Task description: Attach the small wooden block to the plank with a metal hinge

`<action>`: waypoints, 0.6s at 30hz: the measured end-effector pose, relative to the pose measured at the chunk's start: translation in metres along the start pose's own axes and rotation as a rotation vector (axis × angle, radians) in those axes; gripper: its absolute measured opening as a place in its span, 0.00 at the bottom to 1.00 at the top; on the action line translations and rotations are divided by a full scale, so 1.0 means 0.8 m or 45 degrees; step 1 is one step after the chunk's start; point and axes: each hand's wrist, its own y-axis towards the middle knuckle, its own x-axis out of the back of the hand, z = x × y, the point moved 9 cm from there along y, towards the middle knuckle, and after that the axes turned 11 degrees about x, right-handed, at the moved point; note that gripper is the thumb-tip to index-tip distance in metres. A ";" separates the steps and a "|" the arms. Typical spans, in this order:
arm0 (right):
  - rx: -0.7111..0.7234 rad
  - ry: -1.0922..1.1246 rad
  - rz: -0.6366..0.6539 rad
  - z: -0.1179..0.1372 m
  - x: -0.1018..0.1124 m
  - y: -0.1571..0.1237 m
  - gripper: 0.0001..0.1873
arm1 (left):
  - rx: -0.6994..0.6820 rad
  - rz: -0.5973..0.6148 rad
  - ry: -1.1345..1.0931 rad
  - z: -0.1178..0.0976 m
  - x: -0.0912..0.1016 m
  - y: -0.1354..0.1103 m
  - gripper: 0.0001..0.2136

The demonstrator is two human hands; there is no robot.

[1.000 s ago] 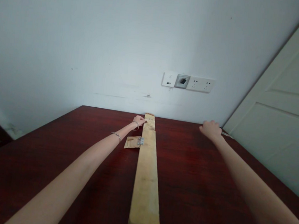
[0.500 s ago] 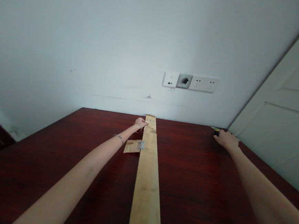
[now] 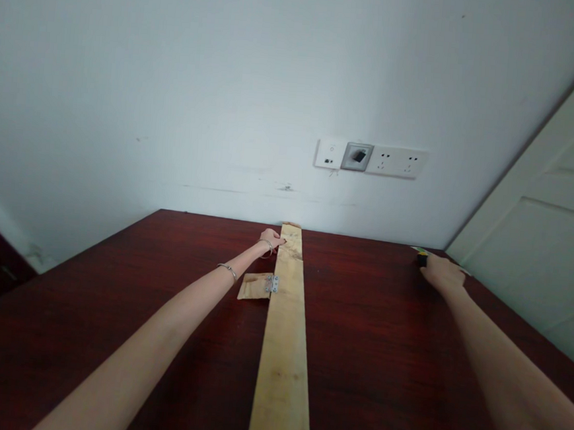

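A long pale wooden board (image 3: 284,347) runs away from me down the middle of the dark red tabletop, its far end close to the wall. My left hand (image 3: 270,239) is closed on the board's left edge near that far end, thumb on top. A short wooden piece (image 3: 255,286) is joined to the board's left side by a metal hinge (image 3: 274,283). At the far right corner my right hand (image 3: 444,274) is closed around a small black-and-yellow tool (image 3: 421,258); its kind I cannot make out. A thin pale strip shows beside and under that hand.
The reddish-brown tabletop (image 3: 371,341) meets a white wall (image 3: 227,91) at the back. Socket plates (image 3: 395,162) are set in the wall, with a black plug (image 3: 359,156) in one. A white panelled door (image 3: 564,223) borders the right side.
The whole view has shifted slightly, so everything appears a little farther right and lower. Both hands keep their places and grips.
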 end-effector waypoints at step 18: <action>-0.028 0.095 0.155 -0.018 -0.032 0.013 0.19 | 0.032 0.041 -0.202 0.006 0.004 -0.028 0.08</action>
